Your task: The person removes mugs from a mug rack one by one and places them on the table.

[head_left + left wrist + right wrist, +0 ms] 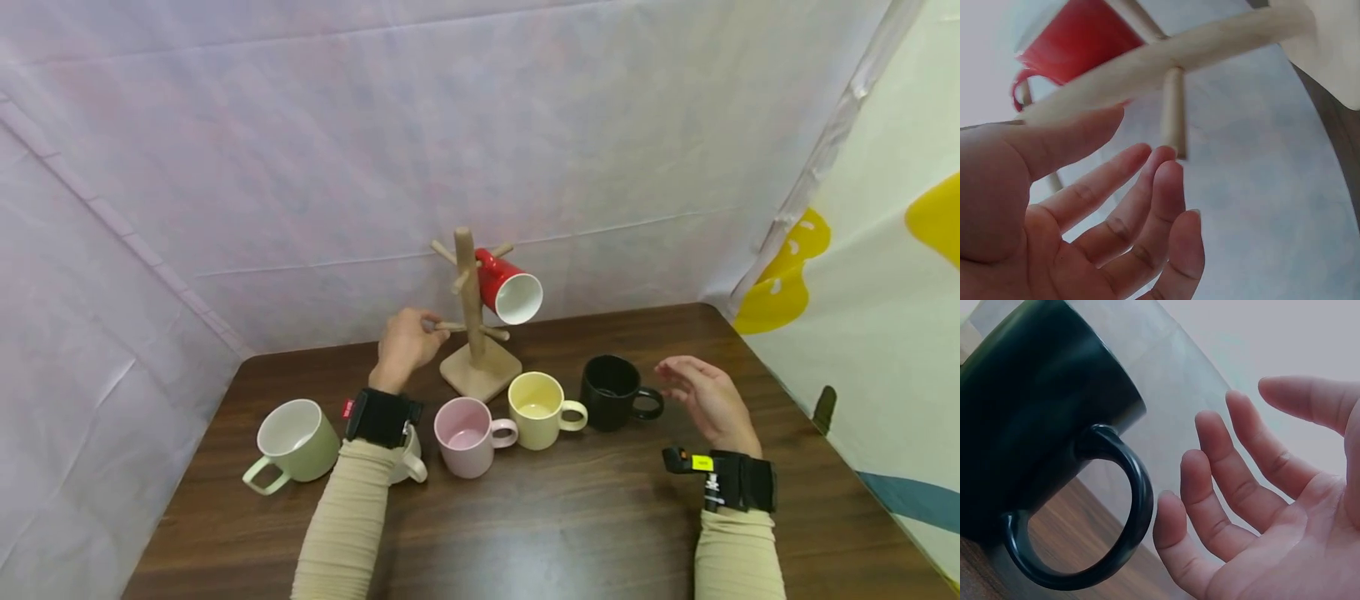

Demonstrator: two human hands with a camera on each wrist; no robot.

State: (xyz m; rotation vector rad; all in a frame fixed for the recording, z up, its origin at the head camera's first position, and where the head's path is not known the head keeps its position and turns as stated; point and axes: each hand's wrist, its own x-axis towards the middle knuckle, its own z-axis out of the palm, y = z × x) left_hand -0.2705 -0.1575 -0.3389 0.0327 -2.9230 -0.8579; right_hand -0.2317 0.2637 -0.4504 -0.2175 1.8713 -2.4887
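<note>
A wooden mug tree [471, 308] stands at the back of the table, with a red mug [512, 287] hanging from an upper peg. My left hand [407, 340] is at the tip of a lower left peg; in the left wrist view its loosely bent fingers [1166, 194] reach the peg's end [1174, 134], thumb held apart. To the right, my right hand [705, 398] is beside the handle of a black mug [611, 392]. Its relaxed, spread fingers [1197, 478] have a small gap to the mug handle [1141, 500] in the right wrist view and hold nothing.
A pink mug [467, 442] and a yellow mug [536, 412] stand before the tree's base. My left forearm partly covers a white mug [408, 462]. Far left is a light green mug [303, 446]. White cloth [337, 183] hangs behind the dark wooden table [570, 525].
</note>
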